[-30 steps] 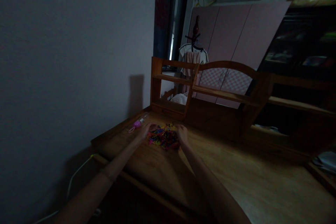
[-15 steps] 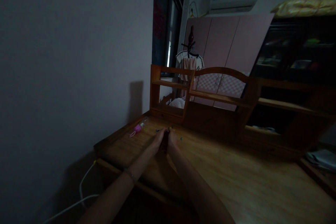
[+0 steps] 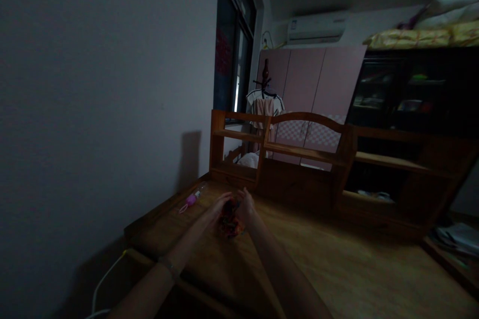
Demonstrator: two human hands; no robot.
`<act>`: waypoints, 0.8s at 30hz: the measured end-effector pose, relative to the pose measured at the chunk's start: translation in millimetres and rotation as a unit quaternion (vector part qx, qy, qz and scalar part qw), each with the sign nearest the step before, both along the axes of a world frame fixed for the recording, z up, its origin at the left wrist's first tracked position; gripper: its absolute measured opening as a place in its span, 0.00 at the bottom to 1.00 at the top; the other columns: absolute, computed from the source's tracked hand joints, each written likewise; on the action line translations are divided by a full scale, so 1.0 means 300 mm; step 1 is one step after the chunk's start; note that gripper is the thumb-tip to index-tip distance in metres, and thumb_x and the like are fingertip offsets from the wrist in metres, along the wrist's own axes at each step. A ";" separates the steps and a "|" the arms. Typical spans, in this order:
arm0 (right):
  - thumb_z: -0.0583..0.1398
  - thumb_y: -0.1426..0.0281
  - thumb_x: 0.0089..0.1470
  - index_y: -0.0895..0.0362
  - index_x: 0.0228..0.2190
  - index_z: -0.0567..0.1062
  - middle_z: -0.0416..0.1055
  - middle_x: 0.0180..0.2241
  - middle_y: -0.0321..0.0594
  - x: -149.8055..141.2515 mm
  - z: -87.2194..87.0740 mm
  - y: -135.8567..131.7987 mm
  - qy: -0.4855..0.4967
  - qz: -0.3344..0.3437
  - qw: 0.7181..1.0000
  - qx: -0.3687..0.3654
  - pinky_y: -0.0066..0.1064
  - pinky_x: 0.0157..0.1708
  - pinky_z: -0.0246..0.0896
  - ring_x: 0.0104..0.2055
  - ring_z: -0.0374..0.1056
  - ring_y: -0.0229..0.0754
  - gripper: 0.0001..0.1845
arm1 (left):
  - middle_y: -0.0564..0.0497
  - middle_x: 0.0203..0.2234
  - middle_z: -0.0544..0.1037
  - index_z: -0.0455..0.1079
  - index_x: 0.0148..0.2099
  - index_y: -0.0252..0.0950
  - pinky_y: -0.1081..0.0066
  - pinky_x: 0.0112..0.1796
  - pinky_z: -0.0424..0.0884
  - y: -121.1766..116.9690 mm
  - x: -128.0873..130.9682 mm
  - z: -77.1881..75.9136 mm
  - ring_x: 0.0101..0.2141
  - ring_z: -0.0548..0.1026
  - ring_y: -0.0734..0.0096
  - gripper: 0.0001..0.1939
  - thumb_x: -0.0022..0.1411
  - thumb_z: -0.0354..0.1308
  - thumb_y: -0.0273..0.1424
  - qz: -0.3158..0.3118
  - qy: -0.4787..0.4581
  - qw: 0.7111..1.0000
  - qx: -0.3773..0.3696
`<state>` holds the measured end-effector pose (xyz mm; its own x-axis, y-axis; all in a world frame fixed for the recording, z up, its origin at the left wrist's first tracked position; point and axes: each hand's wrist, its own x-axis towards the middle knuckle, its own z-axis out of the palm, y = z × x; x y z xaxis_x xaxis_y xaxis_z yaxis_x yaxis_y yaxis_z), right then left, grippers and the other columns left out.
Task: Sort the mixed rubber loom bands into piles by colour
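Note:
A small, dark heap of reddish and multicoloured bits (image 3: 230, 225) lies on the wooden desk (image 3: 299, 254); its pieces are too dim and small to name. At the heap's left side is my left hand (image 3: 221, 203), fingers stretched out and held a little apart from the other hand. My right hand (image 3: 246, 207) is at the right side, its fingers extended and pointing up and away. Both hands look open, cupped around the upper part of the heap. Whether the palms touch the bits cannot be made out.
A clear bottle with a pink part and loop (image 3: 191, 200) lies left of my hands, near the wall (image 3: 112, 84). A wooden shelf unit (image 3: 239, 172) stands along the desk's back. Papers (image 3: 458, 237) lie at the far right, and a white cable (image 3: 98, 286) hangs at the left.
My hands were close together over the dark bits; now they have moved apart, and more of the heap shows between and below them. The camera view has tilted upward slightly.

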<state>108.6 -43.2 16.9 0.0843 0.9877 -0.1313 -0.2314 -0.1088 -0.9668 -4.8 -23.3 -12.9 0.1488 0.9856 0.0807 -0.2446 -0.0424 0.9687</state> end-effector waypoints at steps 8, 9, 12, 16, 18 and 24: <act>0.48 0.56 0.61 0.57 0.43 0.76 0.68 0.55 0.50 0.133 0.005 0.017 0.061 0.059 0.996 0.017 0.39 0.57 0.53 0.61 0.59 0.46 0.23 | 0.45 0.50 0.75 0.76 0.45 0.42 0.58 0.58 0.59 -0.080 -0.066 -0.007 0.56 0.67 0.50 0.26 0.41 0.70 0.39 -0.046 0.180 0.978 0.099; 0.50 0.57 0.60 0.57 0.42 0.76 0.68 0.55 0.50 0.154 0.006 0.013 0.064 0.070 0.995 0.024 0.39 0.58 0.52 0.61 0.60 0.46 0.22 | 0.45 0.53 0.72 0.74 0.48 0.43 0.58 0.59 0.58 -0.100 -0.067 -0.021 0.57 0.65 0.49 0.31 0.39 0.71 0.40 -0.058 0.212 0.968 0.120; 0.53 0.58 0.59 0.60 0.39 0.78 0.70 0.53 0.52 0.214 0.005 -0.015 0.071 0.102 0.991 0.048 0.37 0.59 0.52 0.57 0.65 0.45 0.21 | 0.44 0.62 0.62 0.66 0.59 0.42 0.57 0.60 0.56 -0.135 -0.065 -0.065 0.61 0.59 0.48 0.40 0.42 0.70 0.42 -0.082 0.356 0.904 0.223; 0.56 0.56 0.56 0.62 0.36 0.79 0.75 0.48 0.52 0.325 0.002 -0.074 0.065 0.115 0.988 0.076 0.37 0.58 0.55 0.53 0.70 0.47 0.22 | 0.47 0.60 0.65 0.64 0.60 0.43 0.62 0.57 0.60 -0.112 -0.072 -0.086 0.58 0.64 0.60 0.24 0.61 0.55 0.35 -0.066 0.460 0.826 0.320; 0.59 0.53 0.54 0.62 0.35 0.79 0.76 0.45 0.52 0.413 0.001 -0.120 0.055 0.105 0.989 0.087 0.38 0.57 0.56 0.51 0.71 0.49 0.24 | 0.47 0.56 0.70 0.68 0.57 0.43 0.63 0.56 0.61 -0.082 -0.086 -0.076 0.55 0.67 0.61 0.21 0.61 0.54 0.31 -0.049 0.479 0.815 0.323; 0.57 0.47 0.53 0.61 0.32 0.79 0.79 0.36 0.50 0.758 -0.013 -0.361 -0.155 0.018 0.968 0.196 0.42 0.48 0.65 0.40 0.75 0.53 0.28 | 0.45 0.52 0.74 0.70 0.56 0.38 0.59 0.55 0.62 0.003 -0.138 -0.002 0.52 0.69 0.55 0.21 0.62 0.53 0.37 -0.024 0.501 0.815 0.291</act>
